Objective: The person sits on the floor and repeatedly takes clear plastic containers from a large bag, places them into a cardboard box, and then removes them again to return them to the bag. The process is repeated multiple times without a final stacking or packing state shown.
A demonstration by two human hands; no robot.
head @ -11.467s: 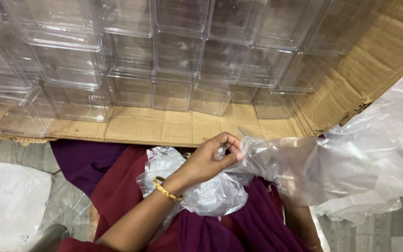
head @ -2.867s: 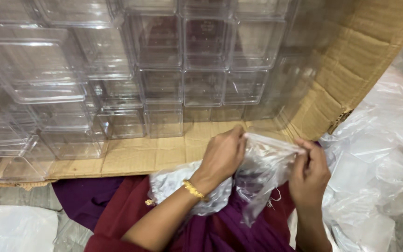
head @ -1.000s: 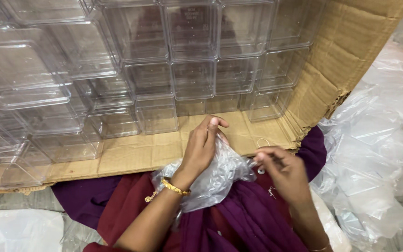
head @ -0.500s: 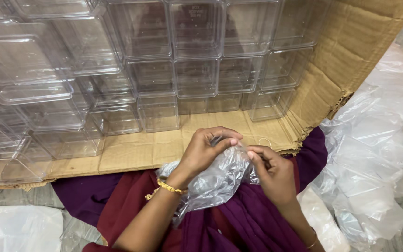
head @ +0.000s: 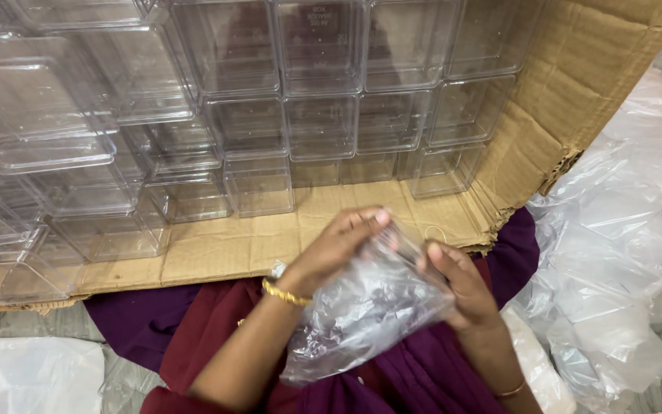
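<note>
A flattened cardboard carton (head: 545, 130) serves as a tray, keeping the clear plastic boxes (head: 323, 123) stacked in rows, while loose clear wrappers (head: 622, 253) lie heaped to the right. Over the lap, a crumpled clear plastic bag (head: 362, 314) is held up between both hands. The left hand (head: 339, 245) pinches its upper edge with closed fingertips; the right hand (head: 461, 287) grips its side, apparently spreading the mouth.
</note>
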